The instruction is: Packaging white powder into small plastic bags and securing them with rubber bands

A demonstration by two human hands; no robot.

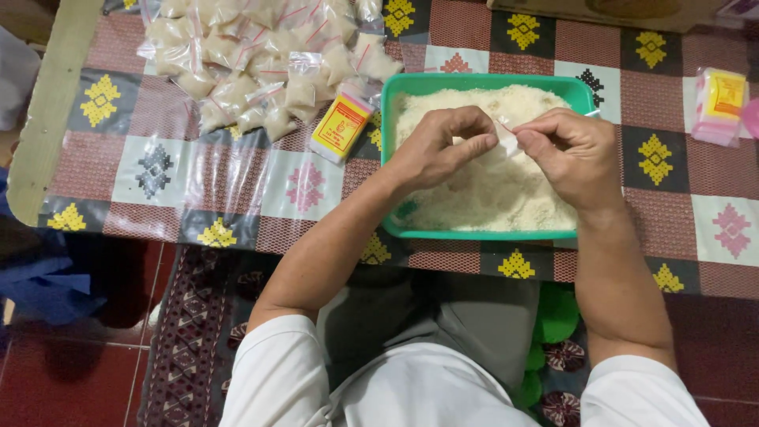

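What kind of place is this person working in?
Probably a home used for small-scale packing, not a factory. A low table with a patterned cloth stands over a tiled floor and rug, a green tray holds pale grain, and a heap of filled little bags lies beside it.

Heap of small clear plastic bags filled with pale grain (265, 59) upper left; yellow-red labelled flat packet (341, 124) beside it; pink-yellow packet stack (719, 104) far right.

Top: the person is wearing a white short-sleeved shirt.
Forearms: going bare below the sleeves.
Legs: wearing grey-green cloth.
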